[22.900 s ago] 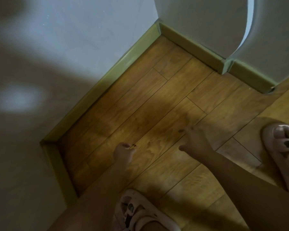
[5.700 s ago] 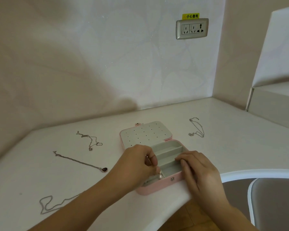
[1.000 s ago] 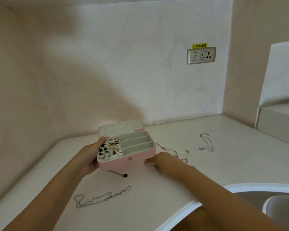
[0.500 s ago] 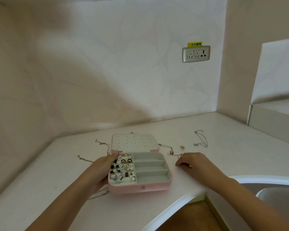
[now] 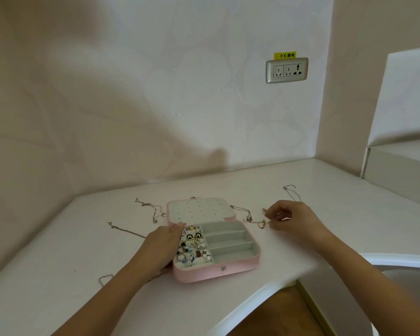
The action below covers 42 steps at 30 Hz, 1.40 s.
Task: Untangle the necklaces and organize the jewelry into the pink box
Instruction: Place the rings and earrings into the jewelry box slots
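The pink box point(image 5: 216, 270) lies open on the white table point(image 5: 228, 187), its white dotted lid point(image 5: 200, 209) laid back. Small rings and earrings point(image 5: 193, 248) fill its left compartment; the three slots point(image 5: 228, 241) on the right hold nothing. My left hand point(image 5: 161, 248) rests against the box's left side, fingers on the rim. My right hand point(image 5: 290, 220) is right of the box and pinches a thin gold necklace point(image 5: 249, 215). Other chains lie about: one behind the box at left point(image 5: 150, 208), one further left point(image 5: 125, 230), a silver one point(image 5: 292, 192) beyond my right hand.
A silver chain loop point(image 5: 106, 278) shows by my left forearm. The table's curved front edge point(image 5: 252, 301) drops to a wooden floor. A wall socket point(image 5: 286, 70) is up on the back wall. A white cabinet point(image 5: 403, 151) stands at the right.
My right hand has lifted its fingers and now pinches the gold necklace beside the box. My left hand stays on the box's left side. The view shifted slightly.
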Each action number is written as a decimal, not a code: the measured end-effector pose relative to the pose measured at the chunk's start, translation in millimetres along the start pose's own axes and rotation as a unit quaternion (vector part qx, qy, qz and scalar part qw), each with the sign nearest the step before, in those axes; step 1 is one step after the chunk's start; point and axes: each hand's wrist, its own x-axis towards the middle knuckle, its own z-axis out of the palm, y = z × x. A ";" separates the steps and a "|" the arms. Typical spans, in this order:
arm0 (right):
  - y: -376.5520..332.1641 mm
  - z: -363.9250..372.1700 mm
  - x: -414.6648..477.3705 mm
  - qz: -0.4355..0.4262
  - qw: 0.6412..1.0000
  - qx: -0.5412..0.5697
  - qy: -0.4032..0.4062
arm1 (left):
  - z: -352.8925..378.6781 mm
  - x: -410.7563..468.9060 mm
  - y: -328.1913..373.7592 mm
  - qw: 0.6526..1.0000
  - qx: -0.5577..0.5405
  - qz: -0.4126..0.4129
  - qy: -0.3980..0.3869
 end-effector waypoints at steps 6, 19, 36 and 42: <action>-34.2 28.0 -8.0 -0.039 0.986 0.160 -0.034 | 10.5 3.3 -2.1 0.973 0.214 0.073 0.038; -70.3 55.8 -21.2 -0.187 0.953 0.222 -0.088 | -11.1 -21.1 21.9 0.960 -0.192 0.206 0.005; -107.9 99.7 -1.6 -0.448 0.889 -0.065 0.070 | -31.6 -6.7 11.4 0.894 -0.429 -0.033 -0.124; -109.3 104.6 1.5 -0.455 0.883 -0.065 0.089 | -34.1 -1.9 10.1 0.885 -0.452 0.010 -0.116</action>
